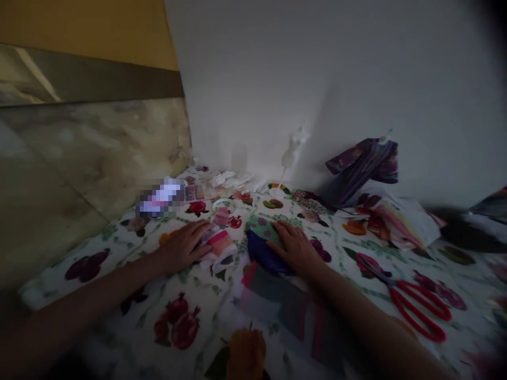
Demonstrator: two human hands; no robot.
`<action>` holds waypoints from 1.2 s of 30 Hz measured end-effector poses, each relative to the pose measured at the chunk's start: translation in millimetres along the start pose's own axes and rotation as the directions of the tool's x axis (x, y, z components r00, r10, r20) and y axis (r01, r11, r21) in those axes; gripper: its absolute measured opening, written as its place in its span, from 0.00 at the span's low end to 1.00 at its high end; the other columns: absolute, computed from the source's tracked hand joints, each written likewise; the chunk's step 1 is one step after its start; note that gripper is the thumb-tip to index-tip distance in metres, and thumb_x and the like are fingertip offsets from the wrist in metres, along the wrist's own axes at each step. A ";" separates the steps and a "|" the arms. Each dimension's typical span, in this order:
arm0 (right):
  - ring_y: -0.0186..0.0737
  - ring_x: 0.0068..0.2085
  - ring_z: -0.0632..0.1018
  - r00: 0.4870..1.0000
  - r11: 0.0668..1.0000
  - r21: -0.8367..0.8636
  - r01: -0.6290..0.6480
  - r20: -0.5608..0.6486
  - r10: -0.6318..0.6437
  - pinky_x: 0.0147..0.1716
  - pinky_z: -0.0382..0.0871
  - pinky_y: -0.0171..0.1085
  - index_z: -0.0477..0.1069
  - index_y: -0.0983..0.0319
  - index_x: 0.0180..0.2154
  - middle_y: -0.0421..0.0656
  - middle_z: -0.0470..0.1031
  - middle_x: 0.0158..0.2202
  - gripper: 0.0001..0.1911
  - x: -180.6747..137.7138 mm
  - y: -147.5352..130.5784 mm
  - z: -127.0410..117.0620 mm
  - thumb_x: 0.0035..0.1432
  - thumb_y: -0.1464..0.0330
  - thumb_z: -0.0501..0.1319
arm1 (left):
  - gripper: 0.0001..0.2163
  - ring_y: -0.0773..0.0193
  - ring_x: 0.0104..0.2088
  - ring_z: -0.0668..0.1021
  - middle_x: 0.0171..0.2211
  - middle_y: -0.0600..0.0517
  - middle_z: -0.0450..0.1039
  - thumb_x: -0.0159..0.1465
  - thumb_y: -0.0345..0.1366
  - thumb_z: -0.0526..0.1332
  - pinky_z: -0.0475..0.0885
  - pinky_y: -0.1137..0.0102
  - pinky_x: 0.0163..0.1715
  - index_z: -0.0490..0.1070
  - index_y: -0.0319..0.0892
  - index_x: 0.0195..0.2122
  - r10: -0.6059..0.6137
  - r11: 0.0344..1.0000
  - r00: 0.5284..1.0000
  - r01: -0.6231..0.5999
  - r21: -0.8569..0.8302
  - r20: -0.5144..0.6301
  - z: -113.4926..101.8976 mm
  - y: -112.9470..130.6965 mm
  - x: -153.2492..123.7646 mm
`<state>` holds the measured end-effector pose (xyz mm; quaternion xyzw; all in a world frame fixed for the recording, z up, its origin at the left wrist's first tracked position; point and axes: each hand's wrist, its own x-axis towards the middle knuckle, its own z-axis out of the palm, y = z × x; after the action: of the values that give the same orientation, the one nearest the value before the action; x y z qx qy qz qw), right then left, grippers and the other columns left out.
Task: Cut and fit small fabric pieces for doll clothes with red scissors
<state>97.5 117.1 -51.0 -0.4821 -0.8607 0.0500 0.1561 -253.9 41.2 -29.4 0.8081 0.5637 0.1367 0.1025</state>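
My left hand (pixel 185 247) lies flat with its fingers stretched out, touching the edge of a small pink, orange and white piece of cloth (pixel 219 245). My right hand (pixel 296 247) rests palm down, fingers spread, over a folded dark blue piece of cloth (pixel 263 256) and a green patterned piece (pixel 261 228). Just below it, a sheer dark grey piece with pink strips (pixel 273 301) is spread on the fruit-patterned tablecloth (pixel 130 269). Scissors with red handles (pixel 420 306) lie right of my right forearm.
A tiny purple dress (pixel 368 158) stands by the wall, near a bare white doll-size mannequin (pixel 293 150). A plastic bag with colourful cloth (pixel 400 219) lies at the right. A blurred lit phone-like screen (pixel 161 198) leans at the left, against the tiled wall (pixel 59 158).
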 end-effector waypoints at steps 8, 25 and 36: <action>0.58 0.68 0.66 0.956 0.962 0.024 0.272 0.109 -0.273 0.66 0.60 0.60 0.60 0.61 0.69 0.54 0.62 0.69 0.32 -4.9 -31.0 -9.6 0.71 0.52 0.53 | 0.25 0.51 0.66 0.68 0.68 0.42 0.63 0.75 0.49 0.47 0.65 0.58 0.65 0.60 0.44 0.68 -0.056 0.986 0.998 0.049 -0.159 -0.038 -25.8 12.9 -17.2; 0.49 0.61 0.75 0.953 0.923 0.246 0.297 -0.019 -0.302 0.61 0.72 0.52 0.71 0.59 0.62 0.52 0.73 0.62 0.26 -10.6 -22.4 1.3 0.69 0.71 0.45 | 0.21 0.56 0.66 0.69 0.66 0.42 0.67 0.73 0.34 0.48 0.66 0.60 0.65 0.65 0.41 0.66 0.168 0.973 0.986 -0.166 -0.161 0.000 9.1 27.9 -14.0; 0.56 0.65 0.71 0.902 0.902 -0.030 0.431 0.017 -0.430 0.60 0.72 0.60 0.50 0.49 0.73 0.47 0.65 0.69 0.37 -86.0 -46.1 -0.8 0.68 0.58 0.58 | 0.39 0.42 0.74 0.51 0.74 0.37 0.45 0.68 0.59 0.54 0.50 0.44 0.70 0.50 0.39 0.73 0.337 0.940 0.915 -0.317 -0.121 0.222 7.4 78.5 -42.0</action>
<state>102.1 19.9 -58.3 -0.2824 -0.9473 0.0026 0.1510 -195.8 -25.3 -15.8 0.8967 0.3977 0.0766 0.1787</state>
